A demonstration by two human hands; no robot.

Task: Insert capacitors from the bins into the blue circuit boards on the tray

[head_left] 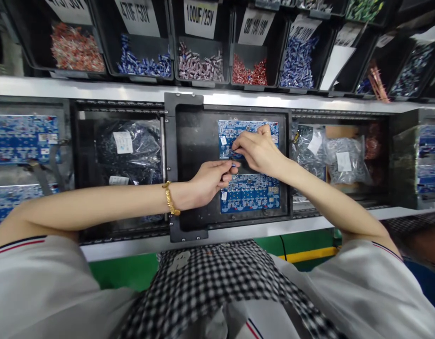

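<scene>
Two blue circuit boards lie in a black tray [194, 132], one above the other. My right hand [260, 148] is over the upper circuit board [225, 127], its thumb and fingers pinched together at the board's lower left part. Whatever sits between those fingertips is too small to make out. Just below, my left hand [210, 181] is closed, with a small blue capacitor [234, 165] showing at its fingertips. This hand hovers over the gap between the boards, partly covering the upper left of the lower circuit board [251, 195].
Black bins of loose components, such as blue capacitors [143, 63] and red capacitors [249, 70], line the back. Bagged parts [132, 146] lie left of the tray, more clear bags [344, 160] right. Further circuit boards [20, 136] stand at the far left and far right.
</scene>
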